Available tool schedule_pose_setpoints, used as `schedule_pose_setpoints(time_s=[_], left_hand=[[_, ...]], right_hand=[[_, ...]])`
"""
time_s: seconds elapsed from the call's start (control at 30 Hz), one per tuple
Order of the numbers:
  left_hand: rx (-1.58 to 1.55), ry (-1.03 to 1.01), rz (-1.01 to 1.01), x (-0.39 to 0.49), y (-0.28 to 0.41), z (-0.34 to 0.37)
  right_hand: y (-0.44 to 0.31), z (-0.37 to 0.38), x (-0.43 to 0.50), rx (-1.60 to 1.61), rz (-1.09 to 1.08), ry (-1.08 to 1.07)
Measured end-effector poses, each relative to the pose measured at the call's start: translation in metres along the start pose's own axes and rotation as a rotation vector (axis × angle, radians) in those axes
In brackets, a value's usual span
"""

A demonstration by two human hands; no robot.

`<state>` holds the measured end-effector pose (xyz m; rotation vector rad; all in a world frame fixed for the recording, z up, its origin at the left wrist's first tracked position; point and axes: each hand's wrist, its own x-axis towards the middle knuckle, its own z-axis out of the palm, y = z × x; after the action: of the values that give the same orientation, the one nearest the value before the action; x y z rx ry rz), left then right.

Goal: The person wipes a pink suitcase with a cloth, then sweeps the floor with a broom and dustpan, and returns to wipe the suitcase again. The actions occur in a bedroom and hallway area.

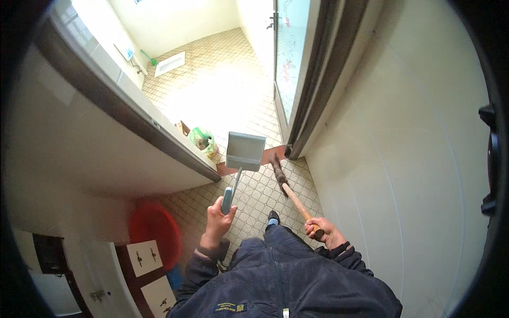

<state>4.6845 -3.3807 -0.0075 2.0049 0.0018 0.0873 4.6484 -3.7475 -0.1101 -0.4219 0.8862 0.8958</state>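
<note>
My left hand grips the blue-grey handle of a long-handled dustpan. The pan hangs in front of a doorway, its toothed edge across the lower part of the scoop. Whether anything lies inside the pan is hard to tell. In my right hand is the wooden stick of a broom. The broom's dark brown bristle head is slightly blurred and sits over the tiles by the reddish threshold, to the right of the dustpan.
Beyond the threshold, a bin lined with a green bag stands left. A squat toilet lies farther back. A glass-panelled door stands open at right. A red tub and a vanity cabinet are at lower left. Walls flank both sides.
</note>
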Motion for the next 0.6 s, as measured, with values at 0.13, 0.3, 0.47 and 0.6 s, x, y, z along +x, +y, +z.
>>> schedule_pose_setpoints(time_s=[0.13, 0.3, 0.47, 0.6], left_hand=[[0.006, 0.062, -0.02, 0.082, -0.004, -0.027], [-0.015, 0.146, 0.008, 0.192, -0.025, -0.036], [-0.016, 0.214, 0.0, 0.312, -0.059, -0.058], [-0.025, 0.223, -0.072, 0.393, -0.074, -0.08]], right_hand=[[-0.059, 0.072, 0.041, 0.179, 0.101, -0.135], [-0.138, 0.154, 0.094, 0.385, 0.176, -0.174], [-0.222, 0.259, 0.162, 0.491, 0.174, -0.207], [-0.283, 0.346, 0.206, 0.48, 0.108, -0.232]])
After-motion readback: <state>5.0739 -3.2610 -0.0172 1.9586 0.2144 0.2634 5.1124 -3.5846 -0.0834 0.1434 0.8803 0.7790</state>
